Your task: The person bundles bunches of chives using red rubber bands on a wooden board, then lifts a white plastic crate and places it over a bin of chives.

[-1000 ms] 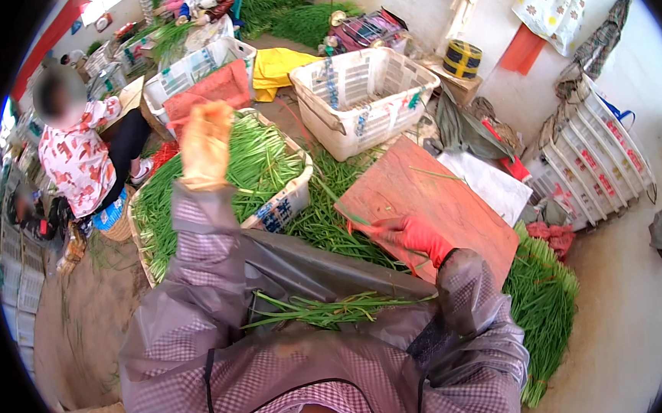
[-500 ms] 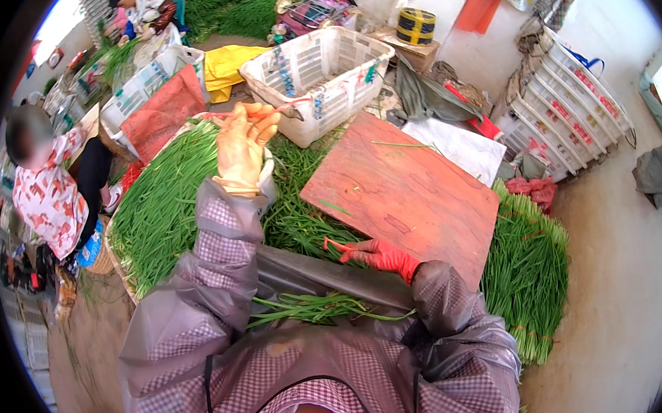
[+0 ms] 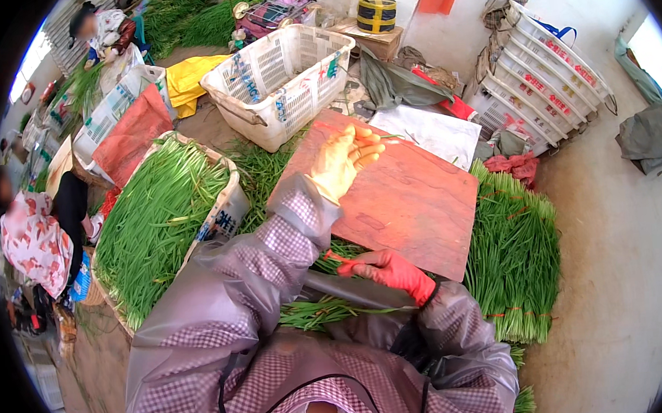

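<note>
My left hand (image 3: 343,159), in a pale yellow glove, is over the upper left part of a reddish wooden board (image 3: 415,208). Its fingers are stretched and slightly apart, near a thin green stem (image 3: 392,135). My right hand (image 3: 395,273) wears a red glove and stays by the board's near edge. Its fingers are closed on an orange-red strip (image 3: 338,257) that sticks out to the left. Loose green chives (image 3: 315,313) lie across my dark apron, below my hands. My left forearm covers part of the greens beside the board.
A crate heaped with chives (image 3: 155,211) stands left. Tied chive bundles (image 3: 514,247) are stacked right of the board. Beyond lie a white plastic crate (image 3: 272,126), a white sheet (image 3: 429,134) and stacked crates (image 3: 544,76). A person in a floral top (image 3: 38,242) sits at far left.
My left hand has swung right, from beside the chive crate to over the board. The right hand keeps its place by the board's edge. The whole view has shifted slightly.
</note>
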`<action>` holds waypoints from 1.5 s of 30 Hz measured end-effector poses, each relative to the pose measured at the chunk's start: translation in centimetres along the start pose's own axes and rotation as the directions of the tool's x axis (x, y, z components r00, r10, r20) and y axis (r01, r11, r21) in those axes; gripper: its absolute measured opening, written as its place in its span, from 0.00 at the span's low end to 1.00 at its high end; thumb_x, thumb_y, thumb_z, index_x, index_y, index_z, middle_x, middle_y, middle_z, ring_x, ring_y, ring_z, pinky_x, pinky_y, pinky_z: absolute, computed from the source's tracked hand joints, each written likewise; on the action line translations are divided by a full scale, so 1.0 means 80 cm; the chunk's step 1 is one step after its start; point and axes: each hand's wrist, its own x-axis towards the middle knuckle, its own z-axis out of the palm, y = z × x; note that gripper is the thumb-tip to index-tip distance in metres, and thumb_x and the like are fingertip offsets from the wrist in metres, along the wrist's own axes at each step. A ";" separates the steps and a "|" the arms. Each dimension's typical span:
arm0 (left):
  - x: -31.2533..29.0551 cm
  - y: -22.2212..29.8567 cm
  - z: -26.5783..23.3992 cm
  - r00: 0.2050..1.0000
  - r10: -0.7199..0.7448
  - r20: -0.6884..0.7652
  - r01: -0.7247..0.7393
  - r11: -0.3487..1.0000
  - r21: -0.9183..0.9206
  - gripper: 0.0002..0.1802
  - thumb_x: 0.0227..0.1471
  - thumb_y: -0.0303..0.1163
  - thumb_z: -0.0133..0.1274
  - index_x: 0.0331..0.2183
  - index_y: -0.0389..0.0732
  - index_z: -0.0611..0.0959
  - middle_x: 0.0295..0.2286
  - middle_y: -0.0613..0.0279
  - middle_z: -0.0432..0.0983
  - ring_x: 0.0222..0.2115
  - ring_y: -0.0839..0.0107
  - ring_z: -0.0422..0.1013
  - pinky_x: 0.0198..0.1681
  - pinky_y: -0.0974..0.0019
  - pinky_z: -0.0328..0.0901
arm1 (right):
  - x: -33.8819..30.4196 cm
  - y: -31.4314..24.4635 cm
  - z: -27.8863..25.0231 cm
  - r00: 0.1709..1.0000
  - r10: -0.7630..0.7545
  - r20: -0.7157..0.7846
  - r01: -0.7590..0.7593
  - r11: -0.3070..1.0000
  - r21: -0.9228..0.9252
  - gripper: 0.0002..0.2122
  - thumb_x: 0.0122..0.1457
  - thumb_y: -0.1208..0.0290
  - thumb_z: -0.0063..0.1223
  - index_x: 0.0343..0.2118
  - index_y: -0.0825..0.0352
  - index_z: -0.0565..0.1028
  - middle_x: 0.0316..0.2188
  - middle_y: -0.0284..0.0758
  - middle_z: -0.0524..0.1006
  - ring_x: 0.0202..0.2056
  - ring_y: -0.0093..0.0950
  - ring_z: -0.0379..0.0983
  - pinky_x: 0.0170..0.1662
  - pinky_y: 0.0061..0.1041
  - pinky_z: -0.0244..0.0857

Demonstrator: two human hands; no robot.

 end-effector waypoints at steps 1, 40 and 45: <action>0.008 -0.020 -0.014 0.996 -0.069 -0.065 0.069 0.998 -0.003 0.17 0.60 0.42 0.48 0.40 0.36 0.78 0.40 0.49 0.77 0.44 0.56 0.74 0.46 0.59 0.71 | -0.011 -0.008 -0.005 1.000 -0.013 -0.026 0.014 0.999 0.029 0.15 0.65 0.63 0.46 0.46 0.66 0.77 0.32 0.29 0.79 0.40 0.20 0.71 0.49 0.23 0.62; -0.266 0.128 0.009 0.903 0.419 0.093 -0.034 -0.145 0.989 0.09 0.52 0.33 0.54 0.35 0.41 0.84 0.27 0.57 0.78 0.26 0.63 0.76 0.30 0.64 0.68 | 0.135 -0.111 0.132 0.826 -0.392 -0.405 0.254 0.900 -0.354 0.07 0.59 0.72 0.53 0.36 0.70 0.75 0.22 0.28 0.73 0.24 0.18 0.67 0.30 0.20 0.65; -0.270 0.132 -0.017 0.948 0.311 0.071 -0.164 0.284 0.945 0.12 0.59 0.34 0.49 0.35 0.36 0.81 0.23 0.65 0.73 0.25 0.79 0.65 0.30 0.71 0.64 | 0.132 -0.116 0.125 0.945 -0.122 -0.305 0.170 0.976 0.135 0.06 0.61 0.71 0.50 0.34 0.68 0.76 0.19 0.27 0.70 0.18 0.17 0.61 0.24 0.20 0.59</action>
